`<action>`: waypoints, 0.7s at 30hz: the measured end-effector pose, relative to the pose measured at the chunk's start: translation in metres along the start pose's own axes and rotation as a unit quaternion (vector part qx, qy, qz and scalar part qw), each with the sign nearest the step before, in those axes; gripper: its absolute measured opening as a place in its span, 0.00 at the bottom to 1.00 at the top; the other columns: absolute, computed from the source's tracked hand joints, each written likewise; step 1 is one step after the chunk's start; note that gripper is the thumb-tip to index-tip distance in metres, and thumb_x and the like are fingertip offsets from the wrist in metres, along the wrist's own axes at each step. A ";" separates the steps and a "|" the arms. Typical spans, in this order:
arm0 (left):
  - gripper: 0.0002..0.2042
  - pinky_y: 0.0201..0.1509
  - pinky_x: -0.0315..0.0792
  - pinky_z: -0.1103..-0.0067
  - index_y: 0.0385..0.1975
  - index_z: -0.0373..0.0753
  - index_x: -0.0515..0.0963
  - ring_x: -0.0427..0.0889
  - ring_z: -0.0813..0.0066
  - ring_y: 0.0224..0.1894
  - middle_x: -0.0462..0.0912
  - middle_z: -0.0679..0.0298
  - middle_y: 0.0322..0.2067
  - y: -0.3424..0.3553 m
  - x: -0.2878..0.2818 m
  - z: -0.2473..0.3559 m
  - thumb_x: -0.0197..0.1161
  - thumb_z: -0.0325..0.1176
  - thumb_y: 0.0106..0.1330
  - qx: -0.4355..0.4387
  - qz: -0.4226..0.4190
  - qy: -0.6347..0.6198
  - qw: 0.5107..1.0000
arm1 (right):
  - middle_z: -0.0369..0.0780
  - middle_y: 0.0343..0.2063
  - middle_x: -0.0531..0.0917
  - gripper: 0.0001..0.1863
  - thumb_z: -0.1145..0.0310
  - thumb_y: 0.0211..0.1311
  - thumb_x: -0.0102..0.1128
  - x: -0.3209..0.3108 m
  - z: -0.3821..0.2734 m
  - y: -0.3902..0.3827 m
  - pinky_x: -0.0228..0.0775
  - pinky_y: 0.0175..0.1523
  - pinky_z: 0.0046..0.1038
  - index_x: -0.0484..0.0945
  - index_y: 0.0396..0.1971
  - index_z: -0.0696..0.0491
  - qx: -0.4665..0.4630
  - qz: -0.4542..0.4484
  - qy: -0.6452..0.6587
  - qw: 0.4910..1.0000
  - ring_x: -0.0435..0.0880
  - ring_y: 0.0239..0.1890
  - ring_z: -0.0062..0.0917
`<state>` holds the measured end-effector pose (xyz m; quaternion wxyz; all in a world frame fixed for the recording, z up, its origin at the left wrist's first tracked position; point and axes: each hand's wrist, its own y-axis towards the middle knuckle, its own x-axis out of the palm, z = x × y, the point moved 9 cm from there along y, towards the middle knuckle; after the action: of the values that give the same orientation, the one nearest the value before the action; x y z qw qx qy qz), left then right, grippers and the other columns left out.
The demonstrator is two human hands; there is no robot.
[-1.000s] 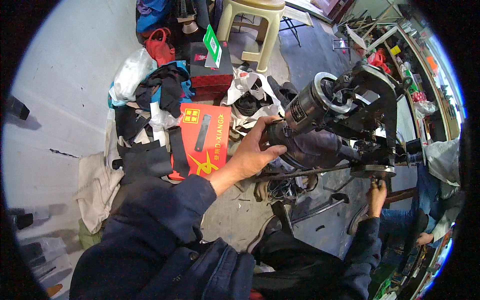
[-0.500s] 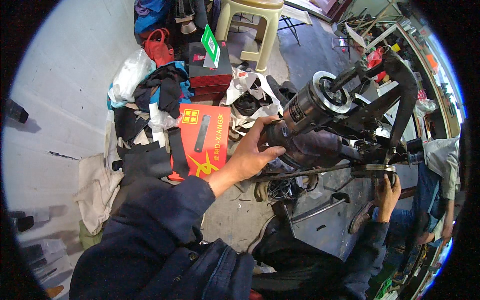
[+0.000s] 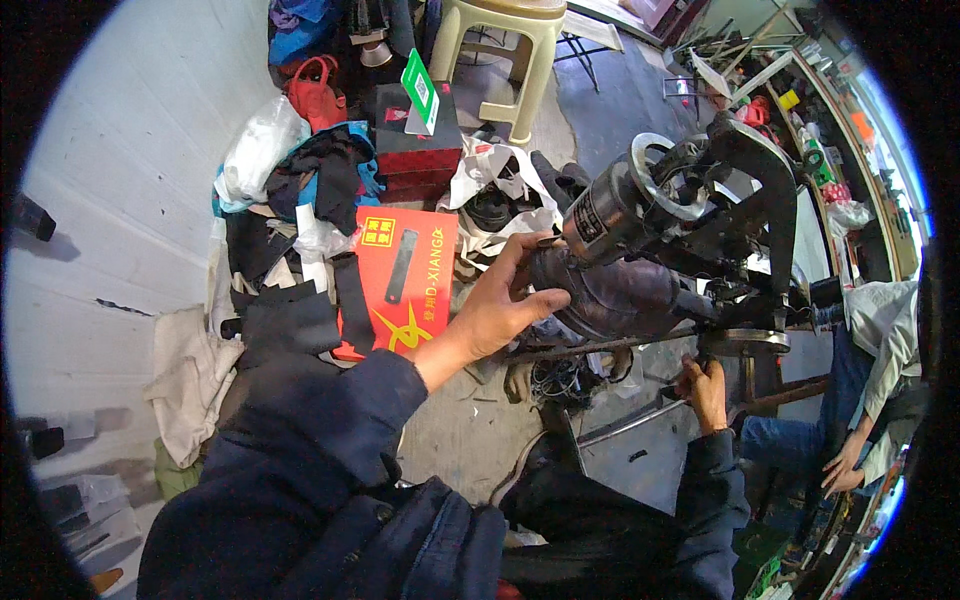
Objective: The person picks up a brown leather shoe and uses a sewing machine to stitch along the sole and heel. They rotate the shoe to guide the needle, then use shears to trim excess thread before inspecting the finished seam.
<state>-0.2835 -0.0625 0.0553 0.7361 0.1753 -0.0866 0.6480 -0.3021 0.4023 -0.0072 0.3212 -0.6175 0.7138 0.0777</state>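
Note:
My left hand (image 3: pixel 500 312) grips the heel end of a dark leather shoe (image 3: pixel 625 295), which sits over the arm of a black cobbler's sewing machine (image 3: pixel 745 190). The thumb lies on top and the fingers curl under the shoe. A silver handwheel (image 3: pixel 662 178) stands just above the shoe. My right hand (image 3: pixel 706 386) is lower, under the machine's flat round plate (image 3: pixel 742 340), with its fingers curled round a metal bar of the stand. Both forearms wear dark blue sleeves.
A red flat box (image 3: pixel 405 280) lies on the floor to the left, amid dark cloth scraps (image 3: pixel 300 200) and bags. A beige plastic stool (image 3: pixel 505 50) stands behind. Another person (image 3: pixel 880 350) sits at the right, hand (image 3: pixel 840 465) in lap. Shelves (image 3: pixel 800 90) line the far right.
The machine's upper arm has swung round above the shoe. My right hand has shifted a little to the left under the machine. My left hand keeps its hold on the shoe.

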 end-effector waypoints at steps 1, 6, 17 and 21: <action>0.32 0.67 0.69 0.75 0.69 0.40 0.62 0.74 0.74 0.61 0.75 0.61 0.58 0.001 0.000 -0.001 0.70 0.41 0.71 -0.001 -0.003 0.001 1.000 | 0.38 0.19 0.78 0.15 0.61 0.72 0.62 0.006 -0.010 -0.005 0.69 0.24 0.27 0.74 0.33 0.58 -0.004 -0.013 0.018 1.000 0.79 0.19 0.26; 0.29 0.65 0.66 0.78 0.64 0.40 0.67 0.73 0.78 0.57 0.75 0.64 0.54 0.002 -0.003 -0.006 0.58 0.57 0.77 -0.032 0.015 -0.112 0.993 | 0.39 0.17 0.79 0.13 0.63 0.72 0.61 0.012 -0.028 -0.012 0.66 0.24 0.26 0.74 0.32 0.57 -0.009 -0.007 -0.005 1.000 0.77 0.17 0.25; 0.22 0.50 0.66 0.82 0.44 0.36 0.78 0.69 0.83 0.40 0.74 0.71 0.34 0.019 -0.014 -0.016 0.57 0.53 0.79 0.015 0.119 -0.082 0.989 | 0.39 0.16 0.78 0.11 0.65 0.73 0.60 0.007 -0.012 -0.006 0.61 0.22 0.25 0.75 0.32 0.56 -0.002 0.002 0.008 1.000 0.75 0.16 0.23; 0.21 0.50 0.67 0.81 0.48 0.37 0.76 0.70 0.82 0.41 0.74 0.70 0.36 0.017 -0.014 -0.013 0.57 0.53 0.79 0.009 0.128 -0.036 0.991 | 0.38 0.17 0.78 0.10 0.65 0.73 0.60 0.001 -0.005 -0.003 0.63 0.22 0.25 0.76 0.35 0.56 -0.013 0.011 0.032 0.999 0.76 0.16 0.23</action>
<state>-0.3034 -0.0691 0.0405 0.6417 0.1922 -0.1287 0.7312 -0.3006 0.3982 -0.0033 0.2891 -0.6159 0.7294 0.0709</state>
